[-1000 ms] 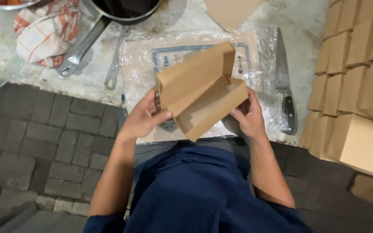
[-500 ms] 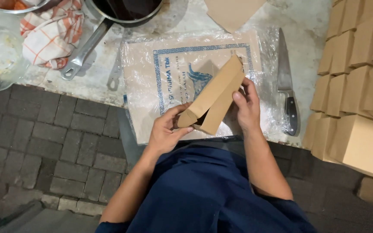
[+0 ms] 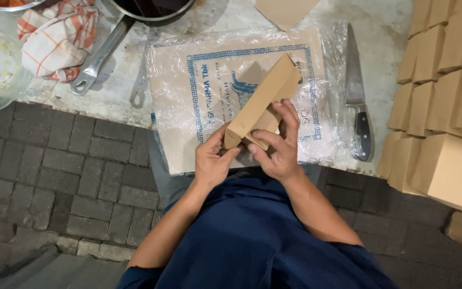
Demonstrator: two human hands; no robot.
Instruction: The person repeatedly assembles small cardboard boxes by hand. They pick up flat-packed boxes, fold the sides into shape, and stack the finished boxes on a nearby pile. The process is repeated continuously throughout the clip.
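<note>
The box (image 3: 266,101) is now lying flatter and more folded than before. The left hand (image 3: 212,160) is pinching its near end; the right hand (image 3: 276,144) is pinching its side, above the plastic bag (image 3: 209,91).

A knife (image 3: 356,101) with a dark handle lies on the pale surface (image 3: 386,32), just beside a plastic-wrapped pack of flat cardboard (image 3: 199,96). A checked cloth (image 3: 57,40) sits near a long-handled pan (image 3: 135,16). Folded brown boxes (image 3: 445,80) stack at the right edge.
</note>
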